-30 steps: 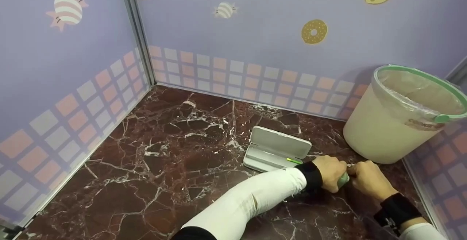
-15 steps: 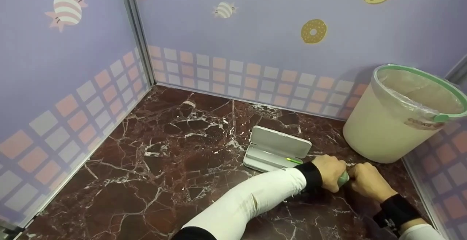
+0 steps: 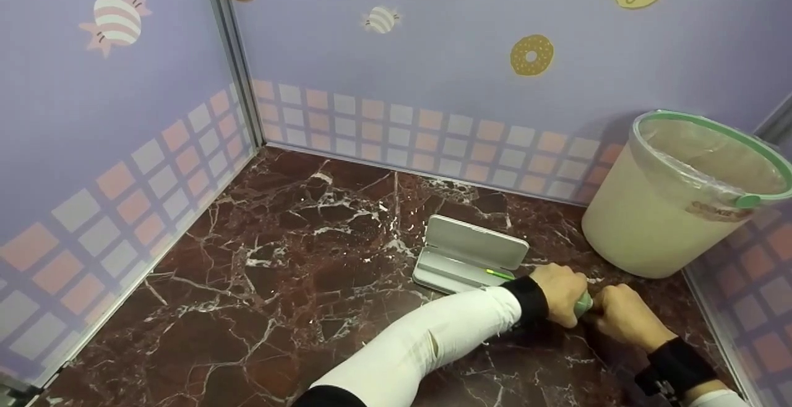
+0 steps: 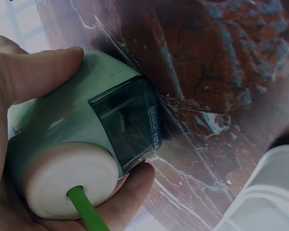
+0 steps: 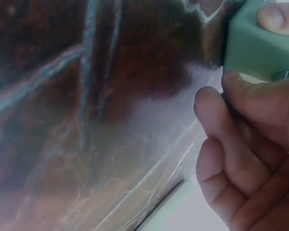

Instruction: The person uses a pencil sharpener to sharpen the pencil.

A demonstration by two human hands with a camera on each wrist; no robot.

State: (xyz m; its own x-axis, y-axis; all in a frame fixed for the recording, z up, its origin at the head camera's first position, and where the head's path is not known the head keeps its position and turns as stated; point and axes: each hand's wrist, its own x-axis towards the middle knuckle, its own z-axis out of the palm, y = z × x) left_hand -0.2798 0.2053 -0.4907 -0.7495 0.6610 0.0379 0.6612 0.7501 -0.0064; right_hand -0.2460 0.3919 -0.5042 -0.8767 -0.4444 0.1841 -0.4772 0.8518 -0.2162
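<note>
My left hand [image 3: 562,294] grips a green pencil sharpener [image 4: 62,118] with a dark see-through shavings drawer [image 4: 127,120]. From the round cream front of the sharpener sticks a green pencil [image 4: 88,210]. Close to its other side, my right hand [image 3: 631,317] has its fingers curled, thumb and forefinger pinching the crank handle, which they mostly hide. In the right wrist view only a dark bit shows between the fingertips, right beside the green body. Left of the hands lies an open grey pencil case [image 3: 476,243] with a yellow-green pencil-like stick [image 3: 499,274] in it.
A cream bin [image 3: 649,221] with a green rim and a clear liner stands at the back right, behind the hands. Patterned walls [image 3: 383,73] border the dark red marbled table [image 3: 278,295] at the left, back and right.
My right hand has dipped slightly and shifted beside the sharpener, its fingers still curled. The left hand and the pencil case stay in place.
</note>
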